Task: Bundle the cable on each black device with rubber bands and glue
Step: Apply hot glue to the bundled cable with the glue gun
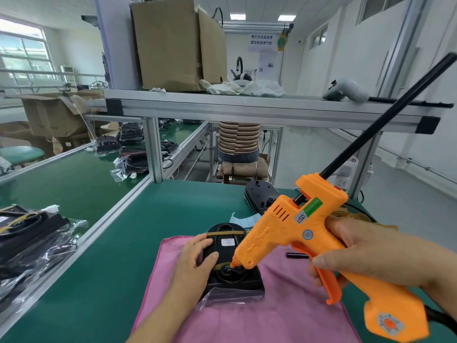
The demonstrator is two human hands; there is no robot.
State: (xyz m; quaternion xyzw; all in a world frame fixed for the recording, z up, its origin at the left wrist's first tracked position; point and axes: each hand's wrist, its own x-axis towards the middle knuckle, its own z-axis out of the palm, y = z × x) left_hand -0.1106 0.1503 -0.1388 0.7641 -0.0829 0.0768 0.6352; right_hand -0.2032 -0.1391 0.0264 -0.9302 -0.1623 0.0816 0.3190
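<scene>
Black device (231, 280): dark moulded housing with a white label. A tan rubber band (223, 233) crosses its far end, and coiled cable (230, 270) sits in a round recess near the front.

Left hand (197, 253): fingers bent over the device's left edge, thumb pressed on its top face, forearm coming in from below.

Right hand (366, 258): fingers wrapped round the grip of an orange glue gun (296, 233), one on the trigger. The gun tilts down-left, its nozzle (233, 264) touching the cable.

Black glue stick (385, 117): projects from the gun's rear.

Device location: on a pink cloth (272, 318) on a green table (123, 243), between both hands.
</scene>
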